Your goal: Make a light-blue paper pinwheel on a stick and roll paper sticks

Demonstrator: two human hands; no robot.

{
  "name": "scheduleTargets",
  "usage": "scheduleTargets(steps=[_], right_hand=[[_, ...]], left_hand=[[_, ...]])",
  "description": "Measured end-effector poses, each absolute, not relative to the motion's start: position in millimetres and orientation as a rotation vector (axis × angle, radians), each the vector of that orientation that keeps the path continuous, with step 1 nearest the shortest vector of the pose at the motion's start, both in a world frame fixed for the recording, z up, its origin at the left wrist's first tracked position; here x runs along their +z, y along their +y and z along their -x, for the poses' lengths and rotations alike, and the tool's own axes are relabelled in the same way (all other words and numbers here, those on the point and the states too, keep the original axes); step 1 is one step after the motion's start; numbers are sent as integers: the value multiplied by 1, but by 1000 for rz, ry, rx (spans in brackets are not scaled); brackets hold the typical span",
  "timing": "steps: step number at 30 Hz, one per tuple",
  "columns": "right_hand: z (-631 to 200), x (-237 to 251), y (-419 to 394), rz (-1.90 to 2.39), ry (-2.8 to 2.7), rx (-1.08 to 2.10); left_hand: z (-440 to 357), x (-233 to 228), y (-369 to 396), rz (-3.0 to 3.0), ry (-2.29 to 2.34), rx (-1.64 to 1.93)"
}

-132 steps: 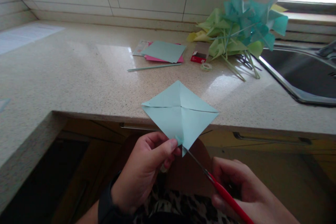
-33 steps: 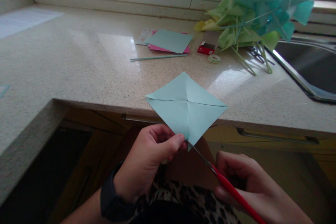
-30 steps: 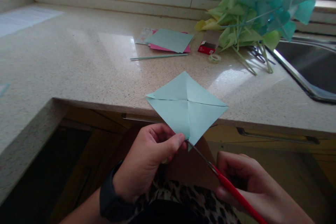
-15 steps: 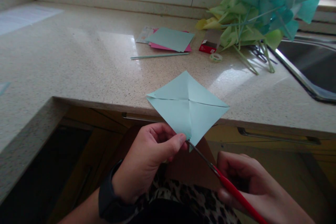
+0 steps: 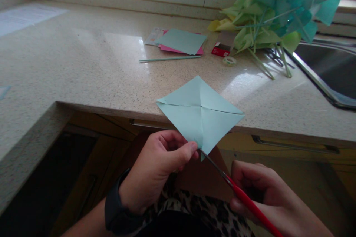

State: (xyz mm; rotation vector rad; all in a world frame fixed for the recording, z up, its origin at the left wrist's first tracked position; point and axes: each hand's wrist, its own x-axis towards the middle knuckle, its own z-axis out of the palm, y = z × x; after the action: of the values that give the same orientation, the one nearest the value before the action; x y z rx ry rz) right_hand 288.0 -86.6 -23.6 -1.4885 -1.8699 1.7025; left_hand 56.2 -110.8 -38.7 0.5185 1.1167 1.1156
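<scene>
My left hand (image 5: 164, 163) pinches the near corner of a pale blue square of paper (image 5: 214, 126) between thumb and fingers. The square is turned like a diamond, with slits running inward from its left and right corners toward a small dark spot at the centre. Red-handled scissors (image 5: 241, 196) are in my right hand (image 5: 267, 189), the fingers closed round the handles. Their blade tips meet the paper's near corner, right beside my left thumb. How far the blades are apart is hard to see.
On the counter (image 5: 97, 66) lie stacked blue and pink sheets (image 5: 182, 40), thin pale sticks (image 5: 169, 59), a red box (image 5: 221, 49) and a tape roll (image 5: 229, 61). Paper pinwheels (image 5: 278, 14) are heaped at the back right, by a metal sink (image 5: 333, 70). A printed sheet (image 5: 27, 16) lies far left.
Hardly anything differs. Hands, paper and scissors keep their places relative to one another, and the whole view has shifted by a few pixels.
</scene>
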Motion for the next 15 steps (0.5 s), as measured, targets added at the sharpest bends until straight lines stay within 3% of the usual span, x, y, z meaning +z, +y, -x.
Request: scheduleTargets(steps=[15], right_hand=[[-292, -24, -84, 1481, -2050, 1572]], left_hand=[[-54, -36, -112, -508, 1116, 1098]])
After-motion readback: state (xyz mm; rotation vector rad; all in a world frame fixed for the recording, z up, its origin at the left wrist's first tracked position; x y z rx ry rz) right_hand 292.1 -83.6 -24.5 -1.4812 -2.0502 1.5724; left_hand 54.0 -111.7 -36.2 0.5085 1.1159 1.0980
